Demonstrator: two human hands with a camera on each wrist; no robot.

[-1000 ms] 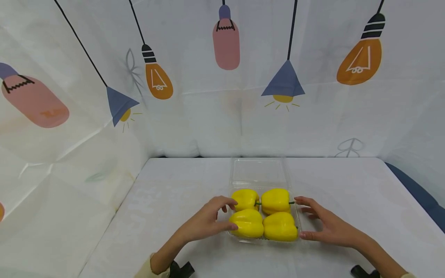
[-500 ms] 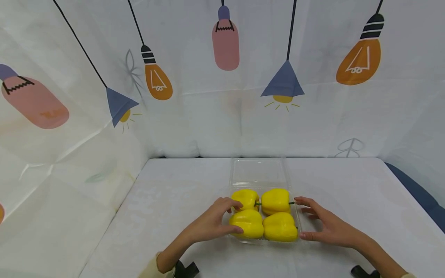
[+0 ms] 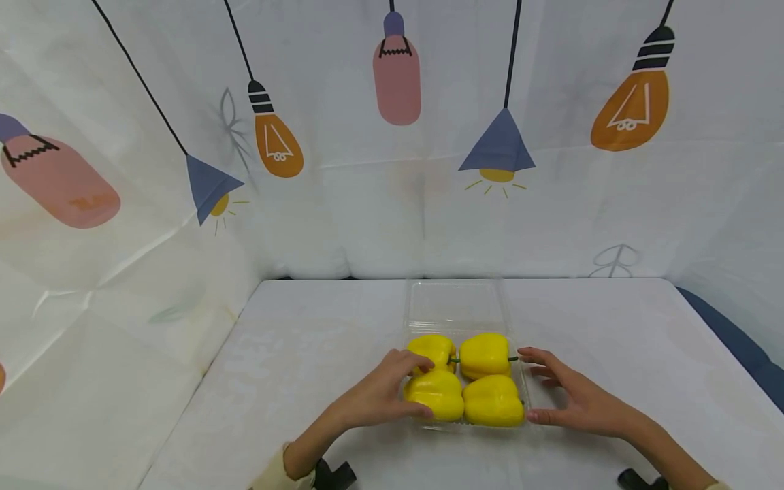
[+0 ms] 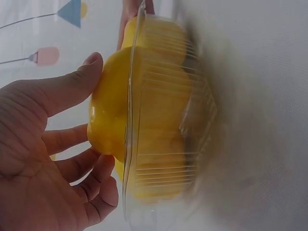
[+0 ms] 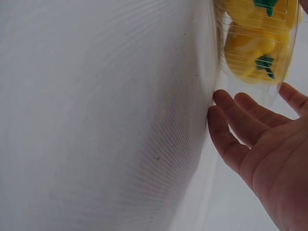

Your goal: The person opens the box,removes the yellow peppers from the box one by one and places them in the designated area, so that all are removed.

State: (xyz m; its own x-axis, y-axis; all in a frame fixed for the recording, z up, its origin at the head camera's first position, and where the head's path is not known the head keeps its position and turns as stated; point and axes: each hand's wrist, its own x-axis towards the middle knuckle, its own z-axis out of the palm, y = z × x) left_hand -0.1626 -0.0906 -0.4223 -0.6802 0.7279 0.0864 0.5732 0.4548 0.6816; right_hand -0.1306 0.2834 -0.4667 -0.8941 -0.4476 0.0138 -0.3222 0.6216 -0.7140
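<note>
Several yellow bell peppers with green stems sit in a clear plastic clamshell container (image 3: 454, 303), its lid folded back. My left hand (image 3: 387, 395) grips the near-left bell pepper (image 3: 442, 395). The thumb (image 4: 77, 84) lies along one side of it, and the fingers curl round the other, as the left wrist view shows. The near-right bell pepper (image 3: 495, 401) sits right beside it. To the right of the container is my right hand (image 3: 572, 395), fingers loosely spread and nothing held. One of its fingertips (image 5: 285, 90) is right at the container's rim.
The container stands on a white-covered table (image 3: 306, 320). Behind it hangs a white curtain (image 3: 355, 218) printed with lamps and bulbs. Black straps (image 3: 333, 476) are on both wrists. A dark blue object (image 3: 729, 333) lies past the table's right edge.
My left hand has moved to the right, further over the near-left bell pepper, and closed round it. The right hand and the container have stayed in place.
</note>
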